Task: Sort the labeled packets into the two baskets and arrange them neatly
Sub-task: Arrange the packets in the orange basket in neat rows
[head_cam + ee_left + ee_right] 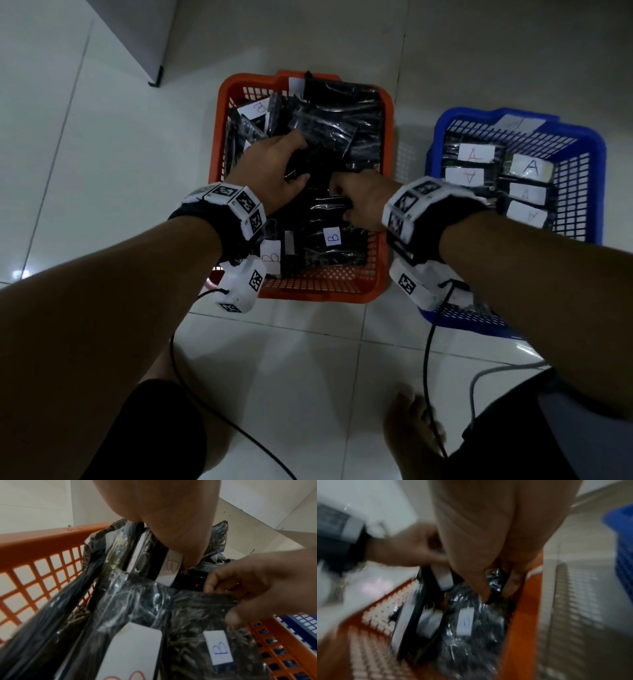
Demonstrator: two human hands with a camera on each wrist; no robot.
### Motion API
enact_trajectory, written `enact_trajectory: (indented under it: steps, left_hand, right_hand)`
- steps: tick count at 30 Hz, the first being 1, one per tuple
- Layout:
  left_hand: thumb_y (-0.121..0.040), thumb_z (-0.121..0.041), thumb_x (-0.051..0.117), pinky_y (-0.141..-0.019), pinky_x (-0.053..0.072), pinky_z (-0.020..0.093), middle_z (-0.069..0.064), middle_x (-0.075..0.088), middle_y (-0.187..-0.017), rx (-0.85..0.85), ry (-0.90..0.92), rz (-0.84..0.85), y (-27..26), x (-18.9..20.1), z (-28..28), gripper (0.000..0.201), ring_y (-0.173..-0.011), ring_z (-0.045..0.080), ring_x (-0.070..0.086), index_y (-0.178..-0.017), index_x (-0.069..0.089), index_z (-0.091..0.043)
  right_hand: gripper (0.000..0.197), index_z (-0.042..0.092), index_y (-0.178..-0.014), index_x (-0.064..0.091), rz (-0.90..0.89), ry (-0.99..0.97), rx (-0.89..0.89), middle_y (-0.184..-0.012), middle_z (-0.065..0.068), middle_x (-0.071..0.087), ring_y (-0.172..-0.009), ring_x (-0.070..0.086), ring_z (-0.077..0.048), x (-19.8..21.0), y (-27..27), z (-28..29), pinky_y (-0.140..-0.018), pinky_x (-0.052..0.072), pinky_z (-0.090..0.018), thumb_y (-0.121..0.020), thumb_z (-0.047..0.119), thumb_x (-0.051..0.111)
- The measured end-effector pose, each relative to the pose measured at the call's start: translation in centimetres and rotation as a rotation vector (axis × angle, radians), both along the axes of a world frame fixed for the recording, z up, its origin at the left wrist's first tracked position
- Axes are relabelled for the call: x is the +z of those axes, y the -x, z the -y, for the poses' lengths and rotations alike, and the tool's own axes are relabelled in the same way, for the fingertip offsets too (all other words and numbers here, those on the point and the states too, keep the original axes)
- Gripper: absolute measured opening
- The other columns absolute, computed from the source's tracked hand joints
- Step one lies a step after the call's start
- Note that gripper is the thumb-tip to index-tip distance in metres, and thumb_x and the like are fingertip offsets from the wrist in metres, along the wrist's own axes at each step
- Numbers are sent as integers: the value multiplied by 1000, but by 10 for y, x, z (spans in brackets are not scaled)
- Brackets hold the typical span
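Blurring the right-wrist view; in the orange basket, right hand is pinching a "B"-labelled packet, left hand is lying loosely spread on packets.

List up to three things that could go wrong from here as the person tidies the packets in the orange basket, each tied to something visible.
The packets in the orange basket lie jumbled and face down, so a wrong label could go unnoticed. The right hand pinches slippery wrapping on one packet, which may slip. The left hand pressing the pile could topple upright packets.
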State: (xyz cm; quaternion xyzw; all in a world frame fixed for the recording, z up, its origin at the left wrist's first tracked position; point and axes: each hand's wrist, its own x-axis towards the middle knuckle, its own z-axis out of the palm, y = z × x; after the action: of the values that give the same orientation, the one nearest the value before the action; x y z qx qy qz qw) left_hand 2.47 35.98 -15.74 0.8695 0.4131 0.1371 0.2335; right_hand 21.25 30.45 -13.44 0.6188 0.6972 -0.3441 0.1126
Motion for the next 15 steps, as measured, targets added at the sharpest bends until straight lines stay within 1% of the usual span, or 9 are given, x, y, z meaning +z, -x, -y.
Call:
enact_trajectory:
  steps: [1, 2, 4, 5, 8, 10, 11, 13, 15]
  left_hand:
    - [-80, -18, 71, -76, 44, 27, 14, 67, -99, -3, 0, -5, 0, 0, 0, 37, -89, 30, 63, -112, 57, -4]
    - [-80, -18, 71, -77, 43, 26, 14, 67, -100, -5, 2, -10, 0, 0, 0, 38, -90, 30, 64, -113, 57, -4]
    - [-80, -18, 71, -78, 42, 25, 15, 67, -101, -2, 5, -18, -1, 1, -1, 40, -92, 31, 64, -114, 56, -4]
    - [-80, -18, 71, -78, 41, 25, 15, 67, -101, -1, 4, -17, -1, 0, -1, 40, -92, 31, 64, -114, 56, -3]
    - [-80, -18, 72, -77, 41, 24, 15, 67, -100, -10, 3, -14, -1, 0, -1, 40, -91, 30, 64, -113, 57, -3]
    - [-79, -18, 72, -77, 42, 25, 15, 67, -100, -11, 6, -16, -1, 0, -1, 40, -91, 30, 64, -113, 57, -3]
    - [-79, -18, 72, -77, 43, 26, 15, 67, -100, -11, 5, -16, -1, 0, -2, 40, -91, 31, 64, -113, 57, -3]
    - [-79, -19, 72, -77, 46, 29, 15, 67, -99, -15, 5, -15, -1, 0, -2, 40, -89, 31, 64, -112, 57, -3]
    - [-79, -19, 72, -76, 47, 30, 14, 67, -98, -18, 3, -15, -1, -1, -1, 39, -88, 31, 64, -111, 58, -3]
  right_hand:
    - [38, 6, -124, 55, 20, -36, 47, -118, -11, 61, -97, 63, -26, -3, 2, 4, -67, 45, -23, -87, 5, 61]
    - [38, 6, -124, 54, 39, -70, 95, -112, -13, 63, -92, 64, -27, -7, 4, 8, -66, 47, -26, -86, 6, 61]
    - [36, 9, -122, 54, 81, -116, 144, -101, -13, 65, -82, 65, -27, -13, 5, 13, -60, 47, -28, -86, 7, 60]
    - [35, 10, -121, 53, 97, -116, 144, -98, -13, 65, -79, 65, -27, -15, 5, 12, -58, 45, -28, -86, 8, 60]
    - [35, 9, -116, 57, 88, -69, 119, -99, -12, 65, -80, 65, -26, -19, 4, 5, -59, 47, -26, -82, 8, 64]
    - [32, 9, -111, 62, 84, -17, 108, -99, -11, 67, -81, 67, -24, -22, 5, 0, -64, 54, -26, -79, 9, 69]
    - [33, 9, -108, 63, 83, 13, 110, -99, -10, 68, -80, 67, -23, -24, 6, -1, -67, 58, -29, -76, 10, 72]
    - [40, 10, -107, 63, 88, 34, 125, -99, -8, 68, -79, 68, -22, -29, 8, 2, -67, 60, -34, -71, 15, 78]
    - [48, 12, -112, 60, 97, -11, 129, -104, -8, 65, -85, 67, -23, -30, 10, 9, -70, 60, -36, -69, 18, 81]
